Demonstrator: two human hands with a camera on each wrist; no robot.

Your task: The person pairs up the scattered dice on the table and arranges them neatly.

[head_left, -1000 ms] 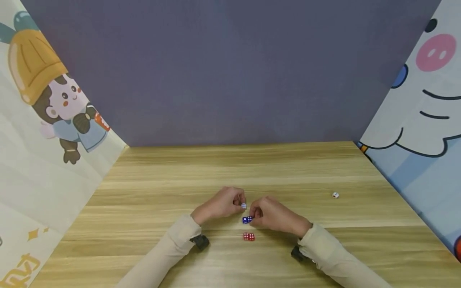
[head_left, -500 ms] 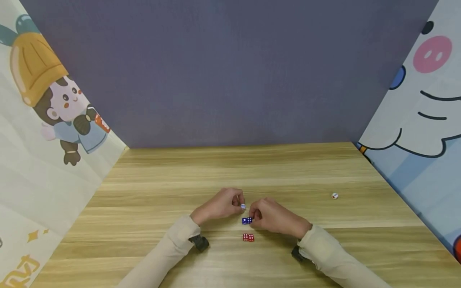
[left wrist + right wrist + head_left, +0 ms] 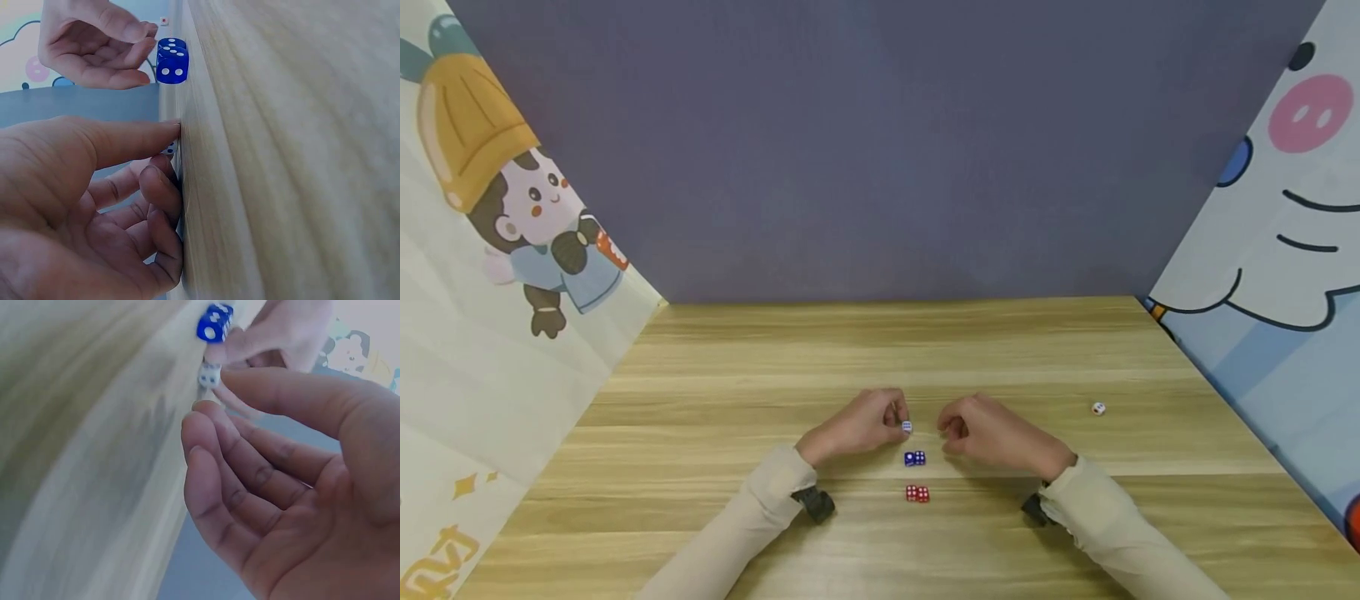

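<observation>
Between thumb and fingertips, my left hand (image 3: 859, 427) pinches a white die (image 3: 907, 427) with blue pips on the table. Most of that die is covered by the thumb in the left wrist view; the right wrist view shows its pips (image 3: 209, 375). My right hand (image 3: 994, 435) is a little to the right, fingers loosely bent and holding nothing. Two blue dice (image 3: 914, 458) sit side by side just nearer than the white die. Closer still, two red dice (image 3: 917, 493) stand together in a matching pair.
Off to the right on the wooden table (image 3: 737, 358) lies another white die (image 3: 1098, 408). A dark grey panel (image 3: 880, 150) rises along the back edge. Cartoon-printed walls flank the table on both sides.
My right hand has let go of the right blue die and moved up and to the right, away from the pair. The left hand stays in place at the white die.
</observation>
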